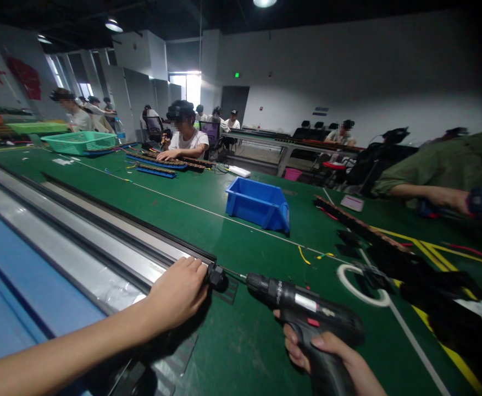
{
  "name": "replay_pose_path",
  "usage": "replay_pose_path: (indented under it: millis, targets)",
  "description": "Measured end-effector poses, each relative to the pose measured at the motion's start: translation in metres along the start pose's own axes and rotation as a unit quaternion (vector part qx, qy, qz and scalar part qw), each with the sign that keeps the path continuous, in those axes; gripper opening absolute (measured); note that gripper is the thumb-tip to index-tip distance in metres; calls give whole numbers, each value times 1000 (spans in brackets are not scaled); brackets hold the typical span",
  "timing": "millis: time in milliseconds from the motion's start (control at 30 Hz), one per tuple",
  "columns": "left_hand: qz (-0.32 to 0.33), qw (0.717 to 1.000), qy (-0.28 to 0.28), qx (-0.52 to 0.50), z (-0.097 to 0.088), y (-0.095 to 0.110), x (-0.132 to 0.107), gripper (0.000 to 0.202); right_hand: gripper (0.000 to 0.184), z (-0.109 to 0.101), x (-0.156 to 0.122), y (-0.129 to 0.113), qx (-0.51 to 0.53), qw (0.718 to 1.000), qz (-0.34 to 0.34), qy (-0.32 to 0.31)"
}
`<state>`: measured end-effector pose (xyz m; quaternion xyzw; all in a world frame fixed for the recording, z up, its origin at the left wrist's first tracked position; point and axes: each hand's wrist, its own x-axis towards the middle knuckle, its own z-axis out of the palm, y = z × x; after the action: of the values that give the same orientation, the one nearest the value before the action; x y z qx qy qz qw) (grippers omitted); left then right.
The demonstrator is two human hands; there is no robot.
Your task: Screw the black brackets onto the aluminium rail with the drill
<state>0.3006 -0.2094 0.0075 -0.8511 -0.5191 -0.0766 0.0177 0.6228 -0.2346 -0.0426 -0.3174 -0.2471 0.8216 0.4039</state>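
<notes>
A black cordless drill (306,308) is in my right hand (323,349), its fingers wrapped round the handle. The drill's long thin bit points left and meets a black end piece (218,276) on a long silver metal profile (112,225). My left hand (181,289) is closed over that end of the profile, against the black piece; its fingertips are partly hidden. More silver and black profiles (59,231) lie side by side at the left. Below my left forearm, another black fitting (136,379) is in shadow.
A blue bin (257,203) stands mid-table on the green tabletop (224,352). A white cable coil (364,286) and dark strips (360,225) lie at the right. Across the table a person (187,137) handles wired strips beside a green basket (79,142). Another person's arm (434,195) reaches in at right.
</notes>
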Motion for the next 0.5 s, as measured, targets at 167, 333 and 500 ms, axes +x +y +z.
replay_pose_path:
  millis: [167,333,500]
  targets:
    - [1,1000,6,7,4,-1,1,23,42,2,0,-1,17,1000,-9,11]
    - [2,1000,24,-13,7,-2,-1,23,42,2,1,-7,32,999,-27,20]
    - [-29,989,94,-109,-3,-1,-5,31,39,-1,0,-11,60,997,-31,37]
